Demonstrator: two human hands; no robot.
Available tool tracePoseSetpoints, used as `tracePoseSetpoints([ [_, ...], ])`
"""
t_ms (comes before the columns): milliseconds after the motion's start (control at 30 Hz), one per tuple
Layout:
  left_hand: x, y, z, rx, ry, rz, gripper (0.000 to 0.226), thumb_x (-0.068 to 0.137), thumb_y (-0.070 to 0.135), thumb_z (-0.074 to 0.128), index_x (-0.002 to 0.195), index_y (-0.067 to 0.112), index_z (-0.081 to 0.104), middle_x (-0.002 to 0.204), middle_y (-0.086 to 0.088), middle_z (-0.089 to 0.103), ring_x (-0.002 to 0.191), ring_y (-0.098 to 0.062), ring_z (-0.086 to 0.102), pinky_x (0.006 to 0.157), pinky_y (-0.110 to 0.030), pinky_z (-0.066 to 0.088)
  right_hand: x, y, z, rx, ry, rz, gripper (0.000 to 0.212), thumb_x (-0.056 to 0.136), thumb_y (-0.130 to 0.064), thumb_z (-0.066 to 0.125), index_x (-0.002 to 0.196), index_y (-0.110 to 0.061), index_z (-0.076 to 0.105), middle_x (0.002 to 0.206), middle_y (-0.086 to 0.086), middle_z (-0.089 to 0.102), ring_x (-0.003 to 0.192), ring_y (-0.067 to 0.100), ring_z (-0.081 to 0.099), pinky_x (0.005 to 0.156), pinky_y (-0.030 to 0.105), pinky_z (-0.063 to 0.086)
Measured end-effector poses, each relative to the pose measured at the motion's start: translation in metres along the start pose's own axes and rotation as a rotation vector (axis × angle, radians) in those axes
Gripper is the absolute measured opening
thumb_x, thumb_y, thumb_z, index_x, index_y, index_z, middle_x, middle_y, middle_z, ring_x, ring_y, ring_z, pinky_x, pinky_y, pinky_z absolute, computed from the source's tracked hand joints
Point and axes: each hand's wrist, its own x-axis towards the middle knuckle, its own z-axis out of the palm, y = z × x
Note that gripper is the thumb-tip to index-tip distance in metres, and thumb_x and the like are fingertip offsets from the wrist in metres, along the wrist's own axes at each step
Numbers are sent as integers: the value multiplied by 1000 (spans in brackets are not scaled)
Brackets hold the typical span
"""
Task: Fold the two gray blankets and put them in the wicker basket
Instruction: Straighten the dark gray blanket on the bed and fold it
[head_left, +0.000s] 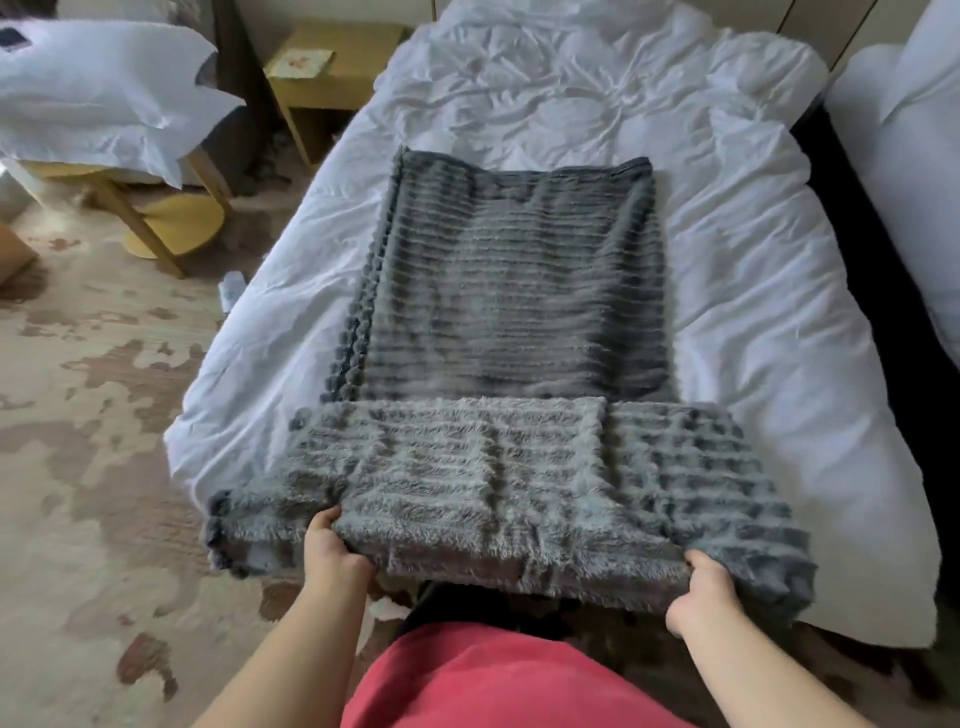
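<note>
Gray blanket (509, 291) spread lengthwise on bed (753, 249); left hand (327, 545), right hand (701, 587) each grip near edge

The rumpled white bed (597, 104) carries my gray blanket (519, 291) lengthwise down its middle, near end reaching the foot edge.

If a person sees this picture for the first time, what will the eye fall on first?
First, the ribbed gray blanket, lying as a long strip down the middle of the white bed. Next, the left hand and right hand, which grip its near end at the foot of the bed.
</note>
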Motion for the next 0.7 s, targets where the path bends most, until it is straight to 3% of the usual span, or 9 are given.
tracePoseSetpoints([
  [100,-5,-6,-8,19,-15,10,23,89,28,46,93,12,62,128,-9,59,90,-31,58,91,-49,41,-2,-1,-5,9,-70,37,17,91,-23,57,103,-13,65,130,5,60,117,23,58,96,34,42],
  [200,-12,2,7,36,-7,22,27,87,31,52,104,14,64,116,-10,64,89,-31,60,79,-51,45,-12,-13,7,17,-25,46,29,90,-24,58,115,-12,63,134,2,57,121,21,54,100,30,38],
  [267,-15,13,22,46,16,46,32,84,31,60,111,14,66,110,-8,67,93,-30,63,74,-50,49,-23,-23,22,19,-32,20,25,90,-25,59,112,-13,63,131,2,59,118,21,57,94,30,42],
  [333,-16,23,42,32,27,103,37,82,27,66,116,14,66,112,-6,69,98,-29,66,83,-46,53,-32,-35,38,36,-33,-15,31,90,-26,60,119,-15,62,132,0,56,117,21,56,92,29,42],
  [400,-15,32,63,14,19,139,38,81,26,69,117,14,66,113,-6,69,99,-29,66,92,-46,52,-40,-46,54,31,-16,-49,40,90,-25,61,128,-16,58,139,2,50,122,23,52,101,32,41],
  [500,-8,47,94,10,18,173,39,80,27,72,116,15,65,113,-8,68,99,-31,66,90,-50,52,-46,-65,81,5,-8,-102,34,90,-21,60,123,-13,61,138,4,52,123,26,51,106,37,39],
  [600,2,62,128,79,48,191,45,79,31,73,121,18,63,114,-8,67,100,-32,65,89,-53,51,-49,-86,113,49,-47,-108,26,88,-18,60,112,-12,67,122,4,63,107,25,62,98,37,47],
  [700,15,83,172,97,28,197,40,81,29,72,119,19,65,114,-6,67,99,-29,65,81,-48,55,-55,-112,152,85,-47,-173,22,84,-17,61,105,-13,68,114,1,67,93,22,65,82,31,52],
])
